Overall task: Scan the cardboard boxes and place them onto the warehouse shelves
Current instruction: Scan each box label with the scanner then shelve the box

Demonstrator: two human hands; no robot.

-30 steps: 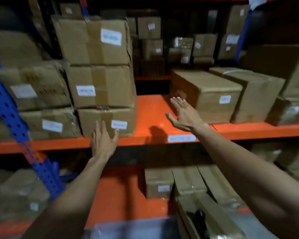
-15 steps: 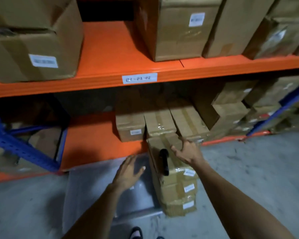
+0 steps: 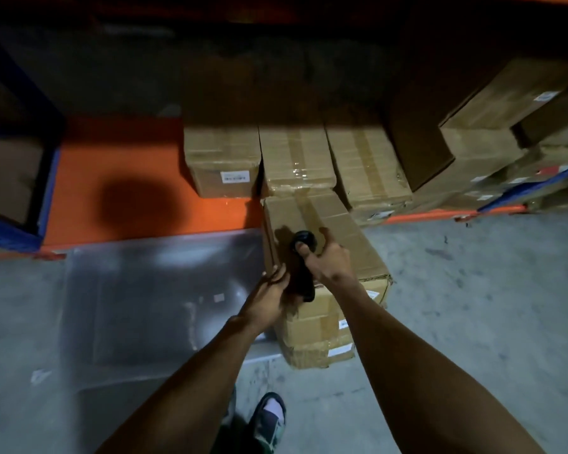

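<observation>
A stack of taped cardboard boxes (image 3: 328, 224) stands on a grey cart platform (image 3: 151, 299) in front of the shelves. A black handheld scanner (image 3: 300, 267) lies on the top box. My right hand (image 3: 325, 260) grips the scanner, with the thumb on its head. My left hand (image 3: 269, 296) touches the scanner's lower handle from the left, fingers loosely bent. The orange bottom shelf (image 3: 118, 178) holds three boxes side by side, one with a white label (image 3: 235, 176).
More labelled boxes (image 3: 486, 142) fill the shelf's right side behind a blue upright (image 3: 532, 185). A dark box (image 3: 7, 178) sits at the far left. Concrete floor (image 3: 473, 290) spreads to the right. My shoe (image 3: 269, 417) shows below.
My view has dropped from the upper shelf to the cart. Both hands came down from the shelf; the right hand has taken hold of the scanner and the left has moved in beside it.
</observation>
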